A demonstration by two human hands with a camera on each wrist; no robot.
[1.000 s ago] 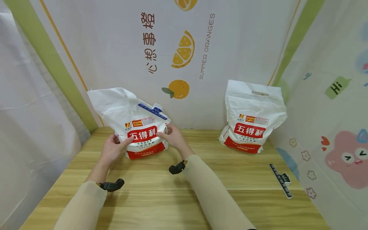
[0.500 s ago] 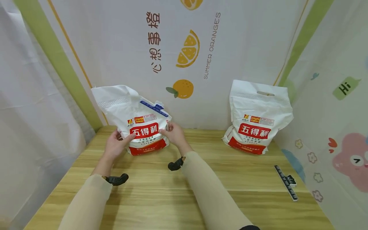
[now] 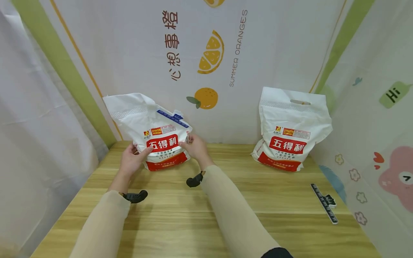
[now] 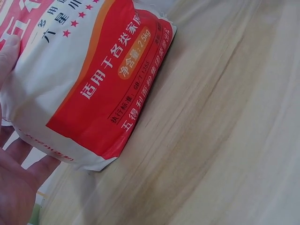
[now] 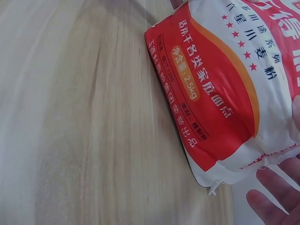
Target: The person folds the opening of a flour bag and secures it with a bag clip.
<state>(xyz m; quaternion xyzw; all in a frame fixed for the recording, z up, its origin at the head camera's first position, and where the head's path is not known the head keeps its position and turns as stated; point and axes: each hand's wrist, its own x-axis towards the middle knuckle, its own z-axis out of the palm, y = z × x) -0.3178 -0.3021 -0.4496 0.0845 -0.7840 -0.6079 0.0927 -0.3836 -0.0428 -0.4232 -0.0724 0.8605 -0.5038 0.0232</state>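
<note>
A white and red flour bag (image 3: 161, 135) stands at the back left of the table, its top flap leaning left. A blue sealing clip (image 3: 172, 118) sits along its slanted upper right edge. My left hand (image 3: 130, 160) grips the bag's left side, thumb on the front. On the other side my right hand (image 3: 197, 149) holds the right edge, thumb also on the front. In the left wrist view, fingers of the left hand (image 4: 21, 176) reach behind the bag (image 4: 89, 79). The right wrist view shows the right hand (image 5: 281, 192) at the other side of the bag (image 5: 220, 93).
Another flour bag (image 3: 295, 122) with a handle slot stands at the back right. A black sealing clip (image 3: 324, 203) lies near the right edge of the wooden table (image 3: 180, 222). Printed curtains (image 3: 245, 118) hang close behind the bags and along both sides.
The held bag has shifted slightly back toward the curtain, with both hands keeping their hold. The head view has swung a little to the left.
</note>
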